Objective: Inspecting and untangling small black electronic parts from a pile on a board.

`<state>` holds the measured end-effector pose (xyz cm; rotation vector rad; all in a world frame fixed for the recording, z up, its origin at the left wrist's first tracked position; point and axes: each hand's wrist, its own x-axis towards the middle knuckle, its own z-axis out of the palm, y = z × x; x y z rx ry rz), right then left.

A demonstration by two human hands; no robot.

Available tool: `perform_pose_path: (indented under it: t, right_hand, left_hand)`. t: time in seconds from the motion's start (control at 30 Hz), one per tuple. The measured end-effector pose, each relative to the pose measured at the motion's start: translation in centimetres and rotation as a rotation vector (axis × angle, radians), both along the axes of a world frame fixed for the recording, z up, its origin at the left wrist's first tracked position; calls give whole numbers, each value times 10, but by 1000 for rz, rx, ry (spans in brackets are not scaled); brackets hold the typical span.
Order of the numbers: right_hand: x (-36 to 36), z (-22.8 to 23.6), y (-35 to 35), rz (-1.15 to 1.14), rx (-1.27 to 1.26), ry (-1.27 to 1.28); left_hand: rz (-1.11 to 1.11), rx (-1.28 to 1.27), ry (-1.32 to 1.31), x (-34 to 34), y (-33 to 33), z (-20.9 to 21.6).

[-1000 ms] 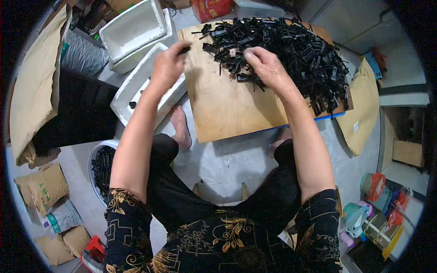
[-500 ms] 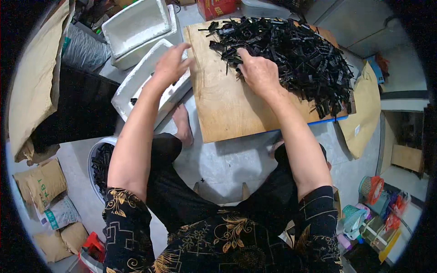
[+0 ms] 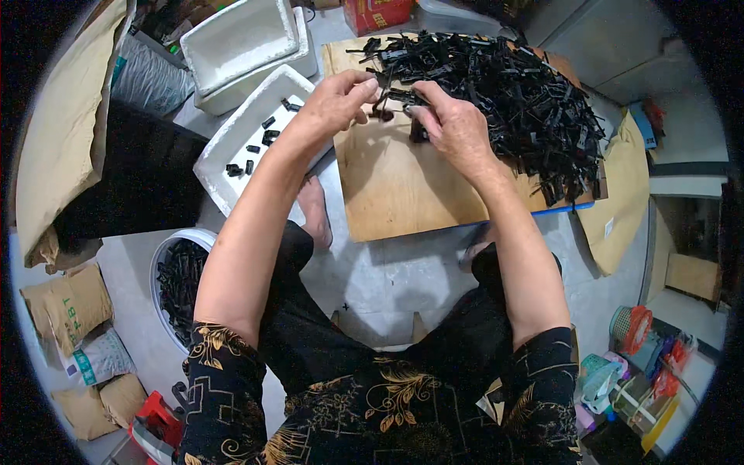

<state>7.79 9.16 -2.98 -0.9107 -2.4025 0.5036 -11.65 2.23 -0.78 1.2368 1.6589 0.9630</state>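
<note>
Above the wooden board [image 3: 387, 198], my left hand [image 3: 339, 102] pinches a thin branched black plastic moulding [image 3: 385, 97] at its fingertips. Facing it, my right hand [image 3: 457, 124] has thumb and forefinger closed on the other side of the same black plastic; my fingers partly hide where it is gripped. Just beyond my right hand, a large heap of black plastic mouldings [image 3: 511, 101] covers the board's far right. To the left, a white foam box [image 3: 213, 172] holds several small black plastic pieces [image 3: 269, 137] scattered on its bottom.
More white foam boxes [image 3: 208, 87] stand behind at the left. A white bucket [image 3: 157, 260] full of black pieces is beside my left knee. Paper sacks [image 3: 74, 306] lie at the far left, a brown paper sheet [image 3: 620, 201] right of the board, and baskets [image 3: 622, 319] at the lower right.
My left hand has moved right, from over the foam box to the plastic near my right hand. My right hand has shifted slightly right and nearer. More pieces in the box now show.
</note>
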Motion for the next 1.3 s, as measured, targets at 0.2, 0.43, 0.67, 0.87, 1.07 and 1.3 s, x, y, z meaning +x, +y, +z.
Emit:
perform_pose_path:
  t: [0.2, 0.43, 0.67, 0.87, 1.07, 1.3]
  right_hand:
    - [25, 9, 2, -206, -19, -89]
    - [54, 14, 7, -19, -223, 152]
    - [86, 31, 0, 101, -407, 193]
    - [107, 33, -7, 205, -378, 239]
    - [119, 41, -11, 290, -443, 307]
    - [113, 43, -19, 30, -601, 373]
  left_hand:
    - [-21, -76, -116, 21, 7, -3]
    - [-176, -168, -609, 48, 25, -1]
    - [-277, -210, -1037, 71, 22, -2]
    - [-487, -388, -1593, 94, 15, -3]
    - [-432, -354, -1608, 115, 6, 2]
    - [-333, -165, -1067, 123, 12, 15]
